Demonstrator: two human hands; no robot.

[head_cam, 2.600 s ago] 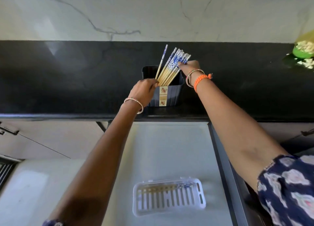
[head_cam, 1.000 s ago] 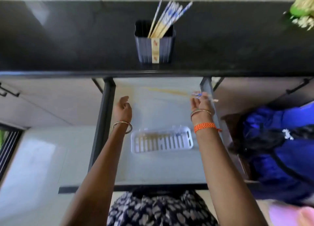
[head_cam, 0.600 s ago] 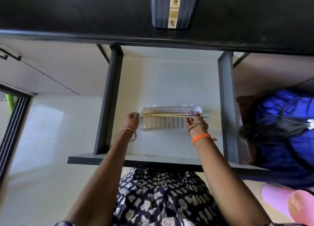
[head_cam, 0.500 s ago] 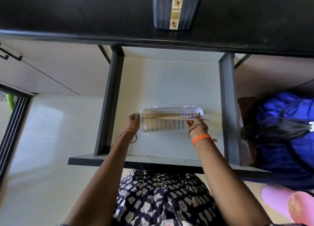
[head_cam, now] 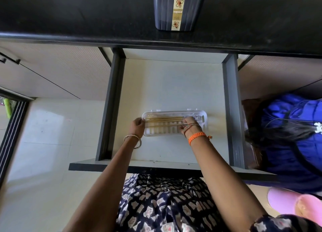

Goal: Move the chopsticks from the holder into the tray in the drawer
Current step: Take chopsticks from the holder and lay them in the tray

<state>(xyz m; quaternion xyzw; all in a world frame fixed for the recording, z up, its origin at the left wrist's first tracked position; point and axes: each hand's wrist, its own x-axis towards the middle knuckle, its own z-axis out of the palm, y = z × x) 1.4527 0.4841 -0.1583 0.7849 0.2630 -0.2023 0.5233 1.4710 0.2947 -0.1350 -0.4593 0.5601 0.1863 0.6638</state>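
Left hand (head_cam: 137, 126) resting against left end of slotted white tray (head_cam: 203, 116), fingers curled on its rim, gripping nothing else. Tray sits on pale floor of open drawer (head_cam: 174, 85). Few wooden chopsticks (head_cam: 163, 121) lying lengthwise inside tray. Right hand (head_cam: 190, 126) over tray's right part, fingertips pinched on chopsticks' patterned ends. Up top, dark ribbed holder (head_cam: 179, 8) on black counter (head_cam: 69, 14), more sticks poking out. Blue bag (head_cam: 292, 136) far right.

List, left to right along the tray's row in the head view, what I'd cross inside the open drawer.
Dark grey left drawer rail → left hand → pale wooden chopsticks → right hand → clear slotted plastic tray's right end → dark grey right drawer rail.
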